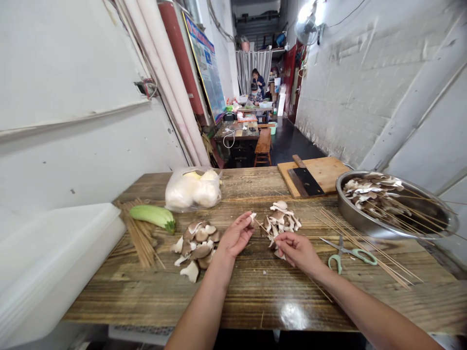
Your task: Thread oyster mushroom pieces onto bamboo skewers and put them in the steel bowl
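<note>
My left hand (236, 236) pinches a small mushroom piece (252, 219) at its fingertips. My right hand (296, 249) is closed on a thin bamboo skewer (263, 228) with mushroom pieces threaded on it; the skewer's tip points at the piece in my left hand. Both hands hover over the wooden table (255, 291). A pile of cut mushroom pieces (280, 218) lies just behind my hands. A second pile of mushroom pieces (196, 245) lies to the left of my left hand.
Loose skewers (361, 243) and green-handled scissors (350, 253) lie right of my hands. A metal bowl (430, 226) holds finished mushroom skewers. Behind are a cutting board (324, 171) with a cleaver (305, 181), a plastic bag (192, 188), a green gourd (153, 215), more skewers (140, 238), a white bin (47, 262). A person sits far back.
</note>
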Action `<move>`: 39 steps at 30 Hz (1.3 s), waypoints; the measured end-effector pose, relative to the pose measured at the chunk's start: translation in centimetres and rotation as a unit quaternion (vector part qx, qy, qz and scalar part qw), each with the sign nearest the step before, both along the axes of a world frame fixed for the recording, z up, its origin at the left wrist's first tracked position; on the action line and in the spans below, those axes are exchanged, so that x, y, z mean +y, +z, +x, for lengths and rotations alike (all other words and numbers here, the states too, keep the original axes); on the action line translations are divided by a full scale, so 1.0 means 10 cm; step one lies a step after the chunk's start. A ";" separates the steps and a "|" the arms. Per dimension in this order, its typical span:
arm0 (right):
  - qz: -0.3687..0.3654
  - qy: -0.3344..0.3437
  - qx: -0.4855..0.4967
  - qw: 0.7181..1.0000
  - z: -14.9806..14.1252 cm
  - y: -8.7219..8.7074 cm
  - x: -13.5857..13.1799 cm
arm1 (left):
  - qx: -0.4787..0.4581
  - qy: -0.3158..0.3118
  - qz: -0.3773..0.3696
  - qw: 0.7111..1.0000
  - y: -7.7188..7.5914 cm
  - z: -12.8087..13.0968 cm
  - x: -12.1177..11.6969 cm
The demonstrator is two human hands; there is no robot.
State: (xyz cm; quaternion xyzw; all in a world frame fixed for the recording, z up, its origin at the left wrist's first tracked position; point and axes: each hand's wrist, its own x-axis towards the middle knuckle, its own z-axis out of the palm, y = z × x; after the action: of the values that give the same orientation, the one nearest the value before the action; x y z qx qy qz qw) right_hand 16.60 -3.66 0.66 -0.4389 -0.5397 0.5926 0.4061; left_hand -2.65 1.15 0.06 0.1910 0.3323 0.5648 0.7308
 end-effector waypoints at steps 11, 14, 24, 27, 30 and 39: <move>0.010 0.000 0.012 1.000 -0.01 -0.07 -0.03 | 0.009 -0.016 0.020 1.000 0.07 0.06 -0.06; 0.009 0.000 0.013 1.000 -0.02 -0.06 -0.05 | 0.022 -0.021 0.032 0.999 0.08 0.06 -0.06; 0.031 -0.010 0.010 0.999 0.00 -0.08 -0.02 | 0.058 -0.142 0.051 0.987 0.07 0.22 -0.18; 0.029 -0.008 -0.005 1.000 0.01 -0.08 0.00 | 0.050 -0.089 0.038 0.994 0.05 0.19 -0.14; 0.046 -0.008 -0.024 0.999 0.00 -0.08 0.01 | 0.065 -0.046 0.049 0.996 0.05 0.16 -0.12; 0.091 -0.011 -0.061 0.994 -0.01 -0.10 -0.02 | 0.095 -0.108 0.078 0.987 0.08 0.31 -0.25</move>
State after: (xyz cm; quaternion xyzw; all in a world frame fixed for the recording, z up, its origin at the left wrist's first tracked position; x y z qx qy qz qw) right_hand 16.51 -3.87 -0.38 -0.4411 -0.6106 0.5085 0.4173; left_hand 0.48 -1.34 0.85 0.3351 0.3325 0.4861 0.7354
